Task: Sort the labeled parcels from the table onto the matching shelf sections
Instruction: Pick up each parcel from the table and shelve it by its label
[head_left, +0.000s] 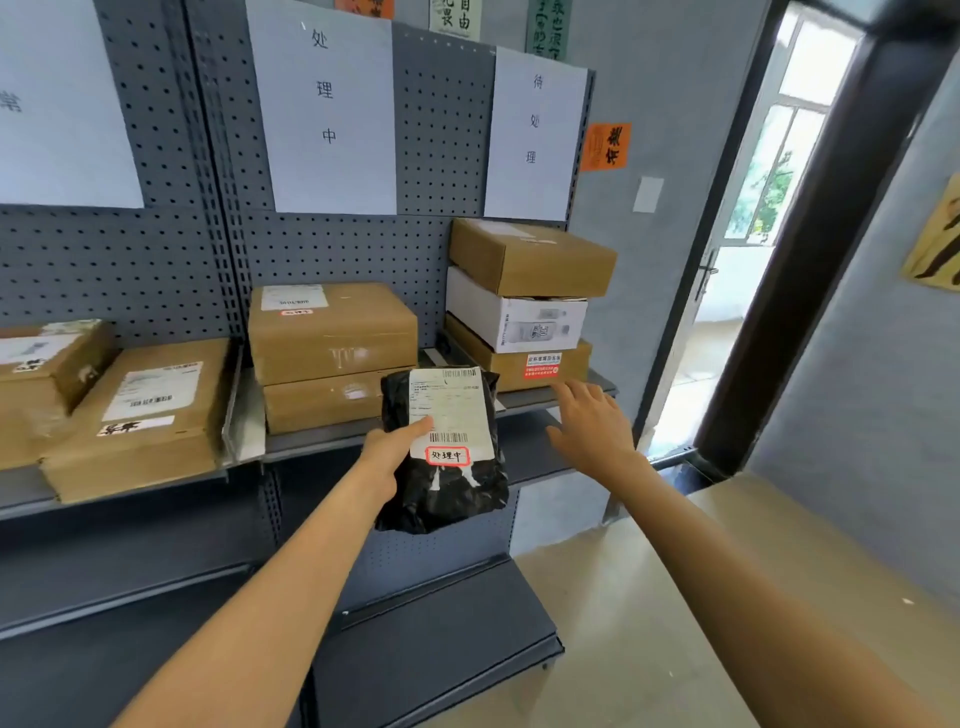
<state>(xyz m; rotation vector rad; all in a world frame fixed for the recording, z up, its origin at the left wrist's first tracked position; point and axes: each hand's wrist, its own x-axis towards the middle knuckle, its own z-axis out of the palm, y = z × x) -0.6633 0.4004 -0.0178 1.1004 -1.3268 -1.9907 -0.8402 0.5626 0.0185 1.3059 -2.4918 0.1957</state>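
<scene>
While the left hand (390, 448) grips a black bag (444, 467) by its left edge, thumb pressed on the white shipping label (448, 410), the bag hangs upright in front of the shelf (540, 400), its lower half below the shelf lip. A red-bordered tag (447, 455) reading 处理中 sits at the foot of the label. The right hand (592, 423) hovers just right of the bag, fingers (571, 391) spread and released, holding nothing, their tips near the shelf edge.

Behind the bag, two brown boxes (332, 343) are stacked on the shelf under a paper sign (322, 104) marked 处理中. Right of the bag stands a three-box pile (524, 306): brown, white, brown from top to bottom, under a second sign (532, 135) marked 待处理. Left of the bag, past a metal divider (234, 410), more brown boxes (140, 415) lie on the neighbouring section. A beige counter (727, 571) shows well right of the bag and lower, beneath the right forearm. Beyond it, a doorway (748, 249) stands open to daylight.
</scene>
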